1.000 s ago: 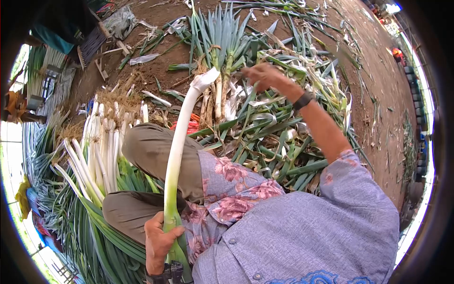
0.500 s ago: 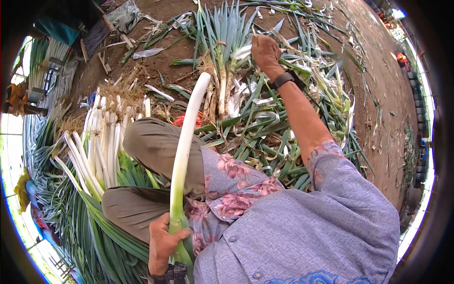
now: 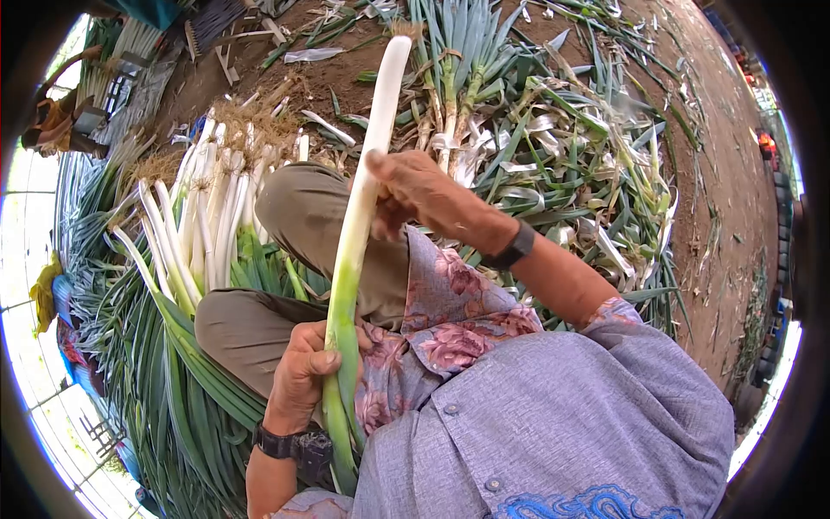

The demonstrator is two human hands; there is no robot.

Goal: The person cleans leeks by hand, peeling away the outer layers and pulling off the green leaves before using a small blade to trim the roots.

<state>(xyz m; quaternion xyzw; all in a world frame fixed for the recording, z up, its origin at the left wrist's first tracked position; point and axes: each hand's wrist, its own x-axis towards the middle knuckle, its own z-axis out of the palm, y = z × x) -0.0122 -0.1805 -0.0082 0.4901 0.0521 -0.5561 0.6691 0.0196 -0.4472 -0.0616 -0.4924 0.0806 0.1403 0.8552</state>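
A long leek (image 3: 361, 225) stands nearly upright before my chest, white shaft and root end up, green leaves down by my shirt. My left hand (image 3: 303, 368) is closed round its green lower part, thumb across the front. Higher up, my right hand (image 3: 432, 197) has its thumb against the white shaft, with the other fingers bent beside and partly behind it. To the left of my knees lies a pile of leeks (image 3: 203, 216) with white shafts and brown roots showing.
Peeled leaves and husks (image 3: 571, 182) lie heaped on the right. An upright leek bunch (image 3: 454, 73) is at the far side. Bare brown soil (image 3: 700, 138) runs along the right. Green leek tops (image 3: 164, 389) spread at lower left. My folded legs (image 3: 320, 233) are in between.
My right hand has come back from the discard heap, where it was a closed fist, to the leek's white shaft. My left hand and the leek have risen a little.
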